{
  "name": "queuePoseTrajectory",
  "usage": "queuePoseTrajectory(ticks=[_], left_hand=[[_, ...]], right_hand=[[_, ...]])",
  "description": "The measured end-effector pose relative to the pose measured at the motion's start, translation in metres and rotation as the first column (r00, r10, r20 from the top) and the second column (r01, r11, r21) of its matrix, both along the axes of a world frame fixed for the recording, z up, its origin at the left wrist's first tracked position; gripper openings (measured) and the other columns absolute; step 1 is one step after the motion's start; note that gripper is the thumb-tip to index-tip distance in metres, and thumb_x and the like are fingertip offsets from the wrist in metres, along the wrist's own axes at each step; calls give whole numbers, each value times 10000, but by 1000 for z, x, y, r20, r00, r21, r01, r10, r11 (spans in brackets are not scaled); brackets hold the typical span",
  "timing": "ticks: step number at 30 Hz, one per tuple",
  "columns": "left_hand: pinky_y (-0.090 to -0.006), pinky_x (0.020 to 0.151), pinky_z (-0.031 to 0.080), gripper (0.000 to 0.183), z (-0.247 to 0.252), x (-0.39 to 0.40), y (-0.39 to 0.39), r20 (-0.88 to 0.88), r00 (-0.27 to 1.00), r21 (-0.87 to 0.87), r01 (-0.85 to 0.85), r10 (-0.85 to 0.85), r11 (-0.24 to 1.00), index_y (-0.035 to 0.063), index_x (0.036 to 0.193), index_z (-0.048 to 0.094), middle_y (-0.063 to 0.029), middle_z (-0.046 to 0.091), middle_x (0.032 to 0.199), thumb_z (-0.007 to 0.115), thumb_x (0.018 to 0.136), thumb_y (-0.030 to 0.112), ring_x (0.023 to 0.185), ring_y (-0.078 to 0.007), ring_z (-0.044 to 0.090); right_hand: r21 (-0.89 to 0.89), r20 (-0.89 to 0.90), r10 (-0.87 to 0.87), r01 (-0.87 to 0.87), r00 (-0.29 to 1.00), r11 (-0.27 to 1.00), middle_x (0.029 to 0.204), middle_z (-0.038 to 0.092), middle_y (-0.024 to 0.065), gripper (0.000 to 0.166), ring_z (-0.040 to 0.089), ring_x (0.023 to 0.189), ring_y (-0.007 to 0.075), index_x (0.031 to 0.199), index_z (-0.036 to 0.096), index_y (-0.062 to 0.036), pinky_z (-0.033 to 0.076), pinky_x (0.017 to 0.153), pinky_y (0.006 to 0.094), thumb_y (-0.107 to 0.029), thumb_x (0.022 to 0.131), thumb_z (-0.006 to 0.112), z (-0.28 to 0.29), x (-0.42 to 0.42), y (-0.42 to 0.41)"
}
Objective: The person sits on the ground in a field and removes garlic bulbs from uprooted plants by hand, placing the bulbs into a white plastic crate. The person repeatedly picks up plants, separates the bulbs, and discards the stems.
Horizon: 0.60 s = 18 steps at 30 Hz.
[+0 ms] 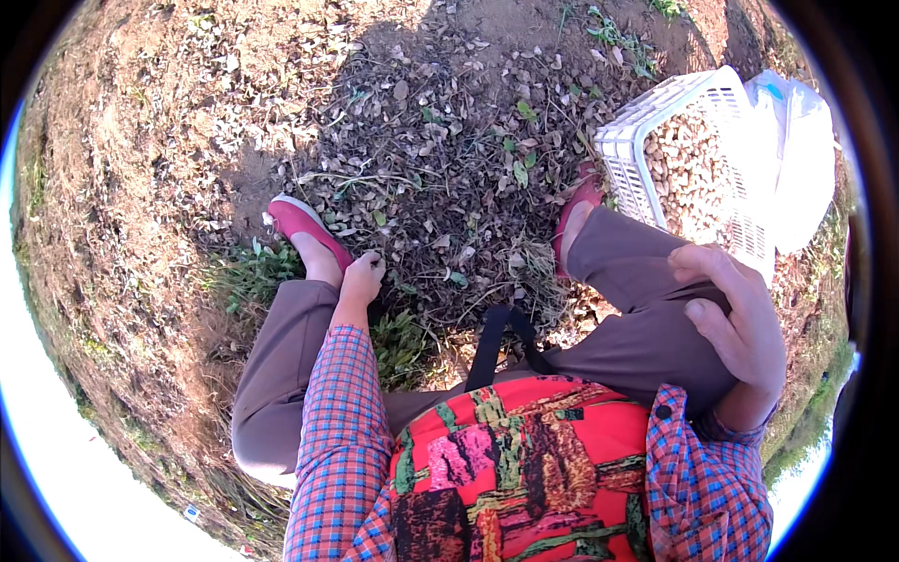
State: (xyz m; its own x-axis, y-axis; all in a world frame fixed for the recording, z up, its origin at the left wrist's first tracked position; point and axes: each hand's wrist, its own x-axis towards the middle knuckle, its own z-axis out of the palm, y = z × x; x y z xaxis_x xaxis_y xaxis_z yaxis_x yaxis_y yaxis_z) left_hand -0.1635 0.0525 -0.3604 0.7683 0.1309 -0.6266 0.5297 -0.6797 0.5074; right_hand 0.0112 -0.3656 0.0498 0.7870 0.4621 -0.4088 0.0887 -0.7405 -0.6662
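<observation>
My left hand (363,277) is low beside the red shoe (309,225) on my left foot, near the leaf litter. Its fingers are curled, and whether they hold anything cannot be made out. Raised over my right thigh, my right hand (737,316) has its thumb and fingers apart with nothing seen between them. Just beyond it stands a white plastic crate (635,158) holding many unshelled peanuts (692,172). Dry leaves and stems (435,175) cover the soil between my feet.
A white plastic sack (808,161) stands against the far right side of the crate. Green weeds (260,270) grow beside my left shoe. A black strap (495,337) loops up between my legs. Bare soil with scattered leaves (126,175) stretches to the left.
</observation>
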Motion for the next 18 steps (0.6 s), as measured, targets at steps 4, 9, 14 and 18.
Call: queuePoseTrajectory(ticks=[4, 9, 14, 18], left_hand=[[-321, 601, 505, 245, 5, 3, -12, -3, 1000, 102, 25, -25, 994, -8, 1012, 600, -132, 652, 748, 617, 790, 94, 606, -196, 638], [-282, 630, 479, 234, 19, 8, -2, -58, 993, -58, -103, 100, 993, 9, 986, 575, -70, 619, 738, 634, 766, 64, 657, -142, 594], [-260, 659, 465, 189, 47, 28, -9, 8, 981, -133, -189, 192, 973, 27, 929, 551, -26, 573, 761, 634, 760, 37, 688, -104, 531], [-269, 660, 477, 212, 55, 35, -20, 16, 991, -55, -130, 131, 990, 30, 971, 559, -41, 589, 766, 629, 771, 42, 675, -123, 552]], right_hand=[[-9, -27, -31, 31, 999, 999, 920, 601, 181, 397, 604, 827, 298, 1081, 545, 35, 466, 756, 338, -231, 794, 612, -2, -1, 2], [-17, -15, -14, 14, 1000, 1000, 917, 599, 181, 392, 603, 827, 298, 1082, 547, 36, 466, 751, 340, -210, 782, 605, -1, -1, 1], [-2, -2, -9, 9, 1000, 1000, 907, 597, 175, 402, 605, 824, 299, 1089, 546, 33, 468, 749, 341, -213, 778, 611, 0, -4, 3], [12, -5, -4, 4, 1000, 1000, 911, 596, 173, 414, 605, 818, 301, 1094, 544, 32, 469, 749, 341, -218, 772, 618, 1, -5, 3]])
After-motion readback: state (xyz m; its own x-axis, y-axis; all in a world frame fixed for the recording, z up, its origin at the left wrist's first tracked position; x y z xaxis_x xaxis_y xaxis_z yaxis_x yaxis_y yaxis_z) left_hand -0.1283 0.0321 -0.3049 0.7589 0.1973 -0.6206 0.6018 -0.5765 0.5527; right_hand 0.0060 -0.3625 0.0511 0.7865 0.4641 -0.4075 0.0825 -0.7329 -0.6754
